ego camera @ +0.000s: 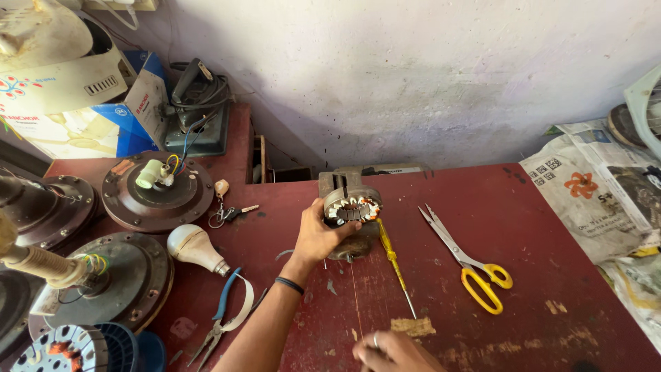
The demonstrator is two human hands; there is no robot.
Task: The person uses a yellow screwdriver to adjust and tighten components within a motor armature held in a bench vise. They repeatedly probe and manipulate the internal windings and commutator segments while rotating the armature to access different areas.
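Note:
My left hand [318, 238] grips a small motor stator [352, 210] with copper windings. The stator sits on a grey bench vise [341, 182] at the middle of the red table [523, 227]. A black band is on that wrist. My right hand [392, 353] is at the bottom edge with a ring on one finger. Its fingers are pinched together on a thin wire [354, 296] that runs up toward the stator. A yellow-handled screwdriver [391, 260] lies just right of the stator, pointing toward me.
Yellow-handled scissors [471, 265] lie to the right, with newspapers [592, 193] beyond them. On the left are blue-handled pliers [220, 310], a white bulb [195, 248], keys [227, 210], brown fan motor housings [158, 196] and cardboard boxes [82, 96].

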